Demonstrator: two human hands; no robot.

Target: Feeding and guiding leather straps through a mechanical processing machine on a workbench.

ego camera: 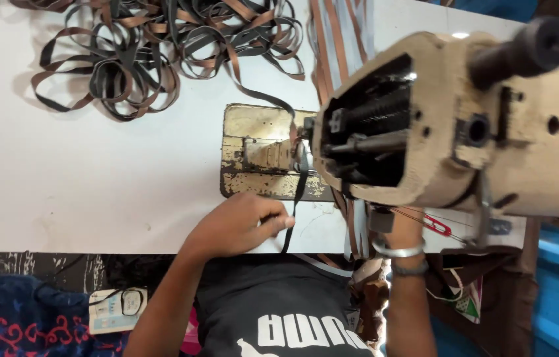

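Left hand [240, 225] on white tabletop [94, 172], fingers pinching thin dark leather strap [296, 198] just below worn metal needle plate [260, 158]. Strap runs up under beige sewing machine head [451, 119]. Right hand hidden behind machine; we see only wrist with silver bangle [397, 251], grip unclear. Tangled pile of brown-black straps [160, 46] at table's far side.

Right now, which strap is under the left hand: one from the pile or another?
The single dark strap running under the presser foot; the left hand pinches it. The tangled pile lies untouched, farther away.
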